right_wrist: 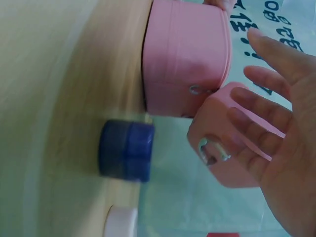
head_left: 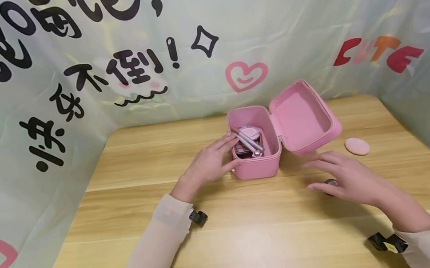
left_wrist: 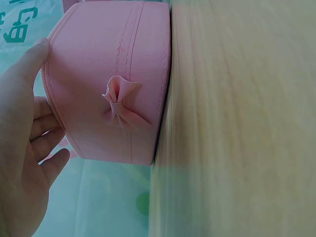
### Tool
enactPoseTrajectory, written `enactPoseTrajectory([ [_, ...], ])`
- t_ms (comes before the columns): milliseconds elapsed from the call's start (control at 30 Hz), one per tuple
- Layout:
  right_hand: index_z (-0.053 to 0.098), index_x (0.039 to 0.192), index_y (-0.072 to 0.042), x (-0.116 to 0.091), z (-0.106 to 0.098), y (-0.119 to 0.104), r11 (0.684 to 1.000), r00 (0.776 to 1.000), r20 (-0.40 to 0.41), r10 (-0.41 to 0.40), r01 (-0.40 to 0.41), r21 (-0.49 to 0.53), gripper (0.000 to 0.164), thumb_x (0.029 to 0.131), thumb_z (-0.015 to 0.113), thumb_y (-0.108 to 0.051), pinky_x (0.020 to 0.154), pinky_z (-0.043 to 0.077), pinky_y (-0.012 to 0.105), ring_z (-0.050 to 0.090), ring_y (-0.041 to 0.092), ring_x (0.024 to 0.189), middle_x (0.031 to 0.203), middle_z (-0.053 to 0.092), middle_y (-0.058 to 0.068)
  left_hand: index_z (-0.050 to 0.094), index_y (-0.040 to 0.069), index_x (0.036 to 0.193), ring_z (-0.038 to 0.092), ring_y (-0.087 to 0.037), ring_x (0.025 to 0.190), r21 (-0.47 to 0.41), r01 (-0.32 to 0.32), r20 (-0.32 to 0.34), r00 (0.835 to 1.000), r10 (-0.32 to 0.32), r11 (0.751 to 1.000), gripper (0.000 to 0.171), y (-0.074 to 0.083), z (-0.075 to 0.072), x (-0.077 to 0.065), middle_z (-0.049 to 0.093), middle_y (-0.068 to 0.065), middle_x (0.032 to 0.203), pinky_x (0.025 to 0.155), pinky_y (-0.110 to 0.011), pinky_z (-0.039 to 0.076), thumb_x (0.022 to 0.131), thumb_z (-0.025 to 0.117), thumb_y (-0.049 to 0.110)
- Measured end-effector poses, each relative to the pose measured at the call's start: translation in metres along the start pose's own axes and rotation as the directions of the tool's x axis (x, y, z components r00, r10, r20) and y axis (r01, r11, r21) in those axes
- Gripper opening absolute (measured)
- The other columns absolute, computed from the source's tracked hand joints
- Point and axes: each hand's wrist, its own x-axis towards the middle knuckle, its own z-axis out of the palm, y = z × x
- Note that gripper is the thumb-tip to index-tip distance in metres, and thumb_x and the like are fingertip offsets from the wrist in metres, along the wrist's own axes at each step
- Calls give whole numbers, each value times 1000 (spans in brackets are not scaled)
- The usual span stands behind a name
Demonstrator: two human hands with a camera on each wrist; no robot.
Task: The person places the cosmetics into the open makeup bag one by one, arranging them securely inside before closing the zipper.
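Note:
A pink case (head_left: 257, 167) stands upright with its lid (head_left: 303, 116) swung out to the right. Inside lie slim brush-like sticks (head_left: 249, 142), a round compact-like item (head_left: 250, 133) and other small things partly covered. My left hand (head_left: 212, 159) rests on the case's left rim, its fingers at the edge and the thumb at the near corner. A pink bow (left_wrist: 118, 101) decorates the side facing the left wrist camera. My right hand (head_left: 351, 180) hovers with spread fingers and holds nothing. Below it is a small dark blue jar (right_wrist: 126, 149), mostly hidden in the head view.
A pale pink oval pad (head_left: 357, 146) lies on the wooden table (head_left: 244, 242), right of the lid. Fabric with printed letters and hearts (head_left: 247, 76) hangs behind and along both sides. Each wrist carries a small black camera (head_left: 198, 217).

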Motion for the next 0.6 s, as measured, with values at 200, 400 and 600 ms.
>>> enactPoseTrajectory([
  [200,67,118,-16,-14,1,8,999,997,56,45,-44,-13,51,71,87,-24,93,37,22,59,18,105,114,64,-6,42,11,149,33,-25,142,2,-2,18,1000,2,1000,73,1,1,0,35,-9,155,114,-41,32,95,54,58],
  [400,68,118,-16,-21,0,16,999,994,100,44,-42,-20,51,71,87,-24,91,41,27,60,21,104,114,64,-3,44,10,148,33,-23,142,-23,1,-2,1000,-2,1000,72,0,2,0,36,-8,155,112,-44,35,94,56,56],
  [600,69,114,-17,-28,2,22,999,990,132,52,-50,-13,50,68,88,-17,90,42,25,60,18,101,112,64,-6,43,12,148,32,-21,142,-26,4,-4,1000,-5,1000,71,1,2,1,36,-7,155,112,-43,35,94,55,56],
])
